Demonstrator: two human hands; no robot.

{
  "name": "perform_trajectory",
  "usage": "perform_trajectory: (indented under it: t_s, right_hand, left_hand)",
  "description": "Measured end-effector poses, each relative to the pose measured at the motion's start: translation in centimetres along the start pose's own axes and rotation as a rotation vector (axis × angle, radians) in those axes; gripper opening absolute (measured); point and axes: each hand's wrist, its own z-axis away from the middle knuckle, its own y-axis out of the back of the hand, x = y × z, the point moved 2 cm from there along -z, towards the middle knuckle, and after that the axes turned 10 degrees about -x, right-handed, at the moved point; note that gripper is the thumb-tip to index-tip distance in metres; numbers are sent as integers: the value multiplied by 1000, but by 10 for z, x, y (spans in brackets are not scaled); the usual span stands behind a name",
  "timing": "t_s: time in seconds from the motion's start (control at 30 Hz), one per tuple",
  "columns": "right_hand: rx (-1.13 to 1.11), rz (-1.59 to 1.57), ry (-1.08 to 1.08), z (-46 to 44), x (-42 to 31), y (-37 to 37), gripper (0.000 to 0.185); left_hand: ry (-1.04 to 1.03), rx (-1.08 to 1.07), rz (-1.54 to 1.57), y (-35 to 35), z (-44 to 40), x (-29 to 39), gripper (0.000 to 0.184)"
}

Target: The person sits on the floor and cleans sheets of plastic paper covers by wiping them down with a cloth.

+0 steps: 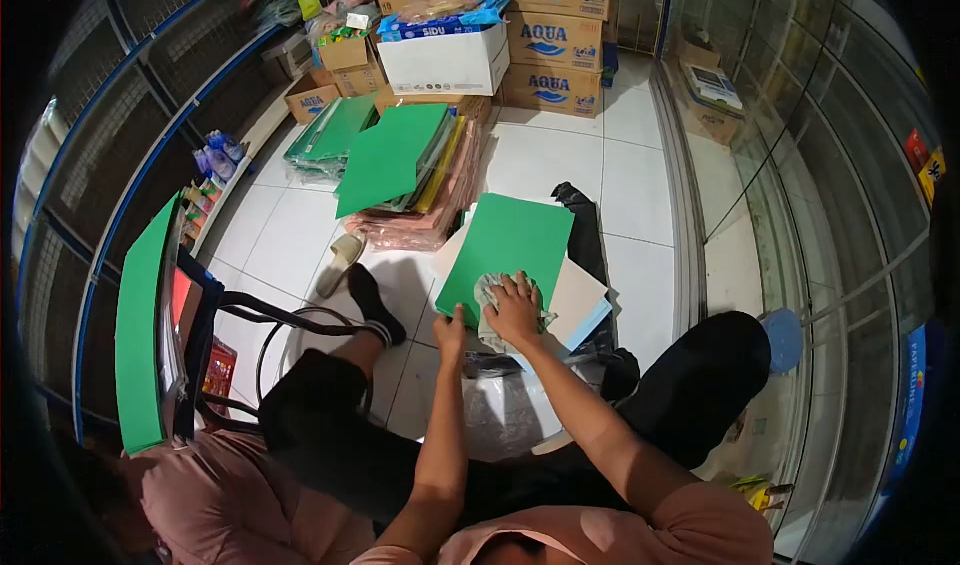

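Observation:
A green cardboard sheet or folder [515, 240] lies on a stack of pale sheets [580, 303] in front of me. My left hand [452, 330] is closed on its near-left corner, thumb on top. A crumpled greyish-white cloth [490, 295] is under my right hand [514, 310], which presses it against the lower part of the green surface with the fingers curved over it. Black plastic [583, 215] sticks out beside and below the stack. Clear plastic wrap [495, 410] is between the stack and my legs.
Piled green folders and plastic-wrapped stacks [395, 155] stand ahead on the tiled floor. AQUA cartons [550, 40] and a white box [440, 63] are behind them. Shelving lines the left, glass panels the right. Another person [220, 495] sits at my left beside a chair [270, 310].

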Motion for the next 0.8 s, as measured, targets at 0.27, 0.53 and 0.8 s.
perform_trajectory:
  t_s: [0.27,0.53,0.8]
  right_hand:
    - [38,100,26,3,-4,13,40]
    - [-11,112,70,10,-5,13,39]
    - [-49,119,125,21,-8,15,39]
  left_hand:
    - [22,203,-96,-21,-16,19,32]
    - [-34,284,98,-28,-2,-1,32]
    - [33,165,31,-25,4,11,31]
